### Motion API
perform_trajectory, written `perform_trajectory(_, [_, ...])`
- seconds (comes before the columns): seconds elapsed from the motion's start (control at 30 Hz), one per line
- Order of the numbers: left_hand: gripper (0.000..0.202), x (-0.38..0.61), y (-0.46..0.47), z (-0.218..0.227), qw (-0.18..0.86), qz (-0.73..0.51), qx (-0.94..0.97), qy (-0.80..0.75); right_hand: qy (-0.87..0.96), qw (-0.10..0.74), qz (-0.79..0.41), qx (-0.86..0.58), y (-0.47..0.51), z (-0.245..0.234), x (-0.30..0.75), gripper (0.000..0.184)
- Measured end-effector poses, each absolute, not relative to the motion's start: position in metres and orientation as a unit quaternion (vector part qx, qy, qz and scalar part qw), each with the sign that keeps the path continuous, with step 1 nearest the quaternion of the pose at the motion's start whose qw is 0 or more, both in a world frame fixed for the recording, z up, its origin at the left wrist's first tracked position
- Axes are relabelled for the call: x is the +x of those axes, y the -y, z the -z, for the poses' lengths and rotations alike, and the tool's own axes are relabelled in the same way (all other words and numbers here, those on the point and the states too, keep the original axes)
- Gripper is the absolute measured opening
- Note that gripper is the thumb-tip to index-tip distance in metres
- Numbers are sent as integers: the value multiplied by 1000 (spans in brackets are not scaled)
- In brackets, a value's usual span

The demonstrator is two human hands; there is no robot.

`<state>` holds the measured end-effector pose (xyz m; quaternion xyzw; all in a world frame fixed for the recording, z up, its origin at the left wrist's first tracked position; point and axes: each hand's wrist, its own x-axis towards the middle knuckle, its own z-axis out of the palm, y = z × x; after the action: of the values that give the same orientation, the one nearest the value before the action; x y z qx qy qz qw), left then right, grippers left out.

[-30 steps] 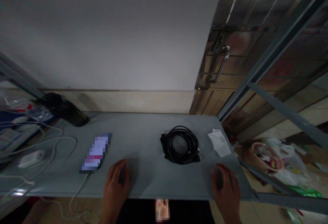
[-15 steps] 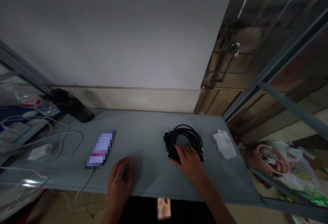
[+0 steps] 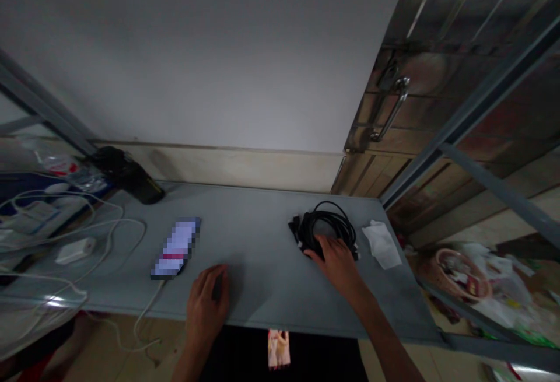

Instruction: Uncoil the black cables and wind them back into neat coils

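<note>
A coil of black cable with dark plugs at its left lies on the right half of the grey table. My right hand grips the coil's near side, thumb to the left and fingers over the strands. Part of the coil is hidden under that hand. By the front edge rests my left hand, loosely curved, with a gap between thumb and fingers and nothing in it. Up and left of it lies a phone with its screen lit and a white cord at its lower end.
A crumpled white tissue lies right of the coil. At left are a white charger, tangled white cords, a black bottle and a clear plastic bottle. Metal posts frame the table; a pink basket stands lower right.
My right hand and the black cable coil have shifted slightly away from me and to the right, closer to the tissue. My left hand has stayed about where it was. The view has shifted a little.
</note>
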<state>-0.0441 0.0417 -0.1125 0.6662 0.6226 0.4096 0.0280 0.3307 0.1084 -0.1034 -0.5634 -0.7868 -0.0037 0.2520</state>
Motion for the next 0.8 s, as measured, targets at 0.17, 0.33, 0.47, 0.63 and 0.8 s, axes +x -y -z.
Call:
perform_trajectory(0.17, [20, -44, -41, 112, 21, -406, 670, -621, 748, 325, -25, -577, -111, 92, 336, 46])
perform_trajectory(0.33, [19, -46, -42, 115, 17, -402, 675, -619, 681, 416, -59, -600, -113, 65, 348, 51])
perform_trajectory(0.47, [20, -46, -43, 114, 13, -394, 680, -618, 624, 469, -81, -619, -103, 31, 359, 43])
perform_trajectory(0.63, [21, -46, -43, 115, 11, -393, 677, -622, 552, 535, -160, -620, -92, 3, 363, 38])
perform_trajectory(0.8, [23, -47, -42, 117, 10, -397, 676, -620, 543, 540, -245, -594, -96, 14, 352, 44])
